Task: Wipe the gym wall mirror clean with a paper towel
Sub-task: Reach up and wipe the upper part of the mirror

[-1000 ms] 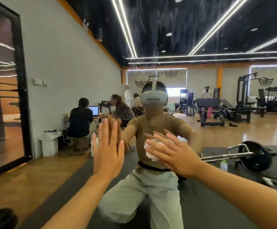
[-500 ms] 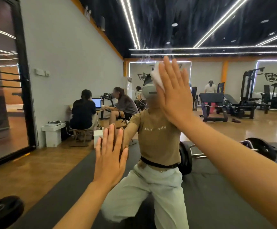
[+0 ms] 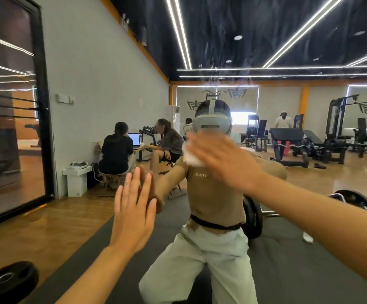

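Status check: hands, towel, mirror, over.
Right hand flat, pressing paper towel on mirror. Left hand flat on glass. Streaks up top; nothing blocking.

We see both forearms bare, with no sleeve reaching the left hand (image 3: 134, 213) or the right hand (image 3: 219, 160). In the reflection we make out a grey headset (image 3: 212, 123) with a pale strap over dark hair, a tan short-sleeved shirt (image 3: 213, 200) with small, seemingly mirrored lettering too blurred to read, a dark waistband (image 3: 213, 224), and pale grey-green trousers (image 3: 202, 264)

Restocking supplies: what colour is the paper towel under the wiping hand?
White paper towel, seen in the head view.
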Demonstrator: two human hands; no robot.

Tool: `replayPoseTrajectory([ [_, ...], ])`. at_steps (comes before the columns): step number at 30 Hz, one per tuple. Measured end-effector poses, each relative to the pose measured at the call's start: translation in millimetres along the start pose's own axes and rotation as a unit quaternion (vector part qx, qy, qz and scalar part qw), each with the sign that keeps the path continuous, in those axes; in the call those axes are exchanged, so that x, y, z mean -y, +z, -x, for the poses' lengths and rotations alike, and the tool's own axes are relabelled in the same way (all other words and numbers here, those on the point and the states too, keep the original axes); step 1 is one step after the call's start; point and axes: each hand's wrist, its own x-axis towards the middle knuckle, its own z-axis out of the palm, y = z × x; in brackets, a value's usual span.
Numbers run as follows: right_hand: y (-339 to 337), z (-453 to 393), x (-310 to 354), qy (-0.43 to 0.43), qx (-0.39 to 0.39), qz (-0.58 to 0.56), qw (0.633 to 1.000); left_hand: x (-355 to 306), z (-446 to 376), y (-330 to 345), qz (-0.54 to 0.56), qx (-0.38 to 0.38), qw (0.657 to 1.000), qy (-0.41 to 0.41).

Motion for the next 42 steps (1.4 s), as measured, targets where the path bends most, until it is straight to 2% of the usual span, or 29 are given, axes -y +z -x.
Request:
replayPoseTrajectory([
  [2,-12.3,-36.0,-32.0,0.128,-0.063,0.034,0.989,7.1,-2.1,0.7,0.003,-0.001,1.000,-0.021],
  [4,-23.5,-66.2,-52.0,0.238,-0.102,0.021,0.966,11.1,-4.0,2.1,0.020,-0.010,0.999,-0.033],
  [7,-19.5,-79.6,-41.2,0.287,-0.134,-0.004,0.949,13.8,-5.7,4.8,0.046,-0.030,0.997,-0.056],
  [9,-3.4,-65.1,-11.0,0.253,-0.131,-0.013,0.959,16.0,-6.2,7.3,0.052,-0.035,0.996,-0.059],
  [12,21.5,-24.0,39.7,0.148,-0.062,-0.018,0.987,19.0,-6.8,10.3,0.049,-0.033,0.997,-0.048],
  [16,35.5,28.8,89.9,0.010,0.026,-0.041,0.999,21.2,-5.4,8.3,0.036,-0.022,0.999,-0.030],
  [19,37.1,44.2,95.8,-0.058,0.080,-0.020,0.995,22.2,-4.6,6.7,0.024,-0.024,0.999,-0.021],
  [22,32.6,28.1,74.7,-0.079,0.057,-0.015,0.995,25.4,-3.6,6.4,0.007,-0.020,1.000,-0.016],
  [24,25.0,3.2,54.3,-0.042,0.017,-0.008,0.999,26.0,-3.5,6.1,-0.001,-0.016,1.000,-0.016],
  [27,3.6,-50.3,11.5,0.110,-0.058,0.024,0.992,26.6,-4.2,5.2,-0.020,-0.017,1.000,-0.015],
  [29,-13.6,-85.3,-20.0,0.236,-0.108,0.038,0.965,29.2,-4.4,3.8,-0.024,-0.013,1.000,-0.007],
  [31,-22.3,-109.3,-37.8,0.336,-0.138,0.006,0.932,31.8,-4.0,1.7,-0.025,-0.007,1.000,-0.002],
  [33,-18.0,-119.4,-28.5,0.361,-0.156,-0.032,0.919,32.0,-3.1,-0.6,-0.019,0.001,1.000,-0.004],
  [35,-3.1,-111.7,1.9,0.308,-0.150,-0.049,0.938,32.5,-3.4,-3.6,-0.005,0.004,1.000,-0.005],
  [38,29.4,-71.9,66.3,0.165,-0.087,-0.047,0.981,37.1,-0.5,-7.0,0.024,0.001,1.000,0.008],
  [39,37.2,-55.7,86.0,0.128,-0.060,-0.059,0.988,40.4,2.7,-6.7,0.038,0.000,0.999,-0.003],
  [42,53.0,-10.6,129.6,0.027,0.030,-0.069,0.997,56.3,14.6,-3.2,0.074,-0.004,0.992,-0.103],
])
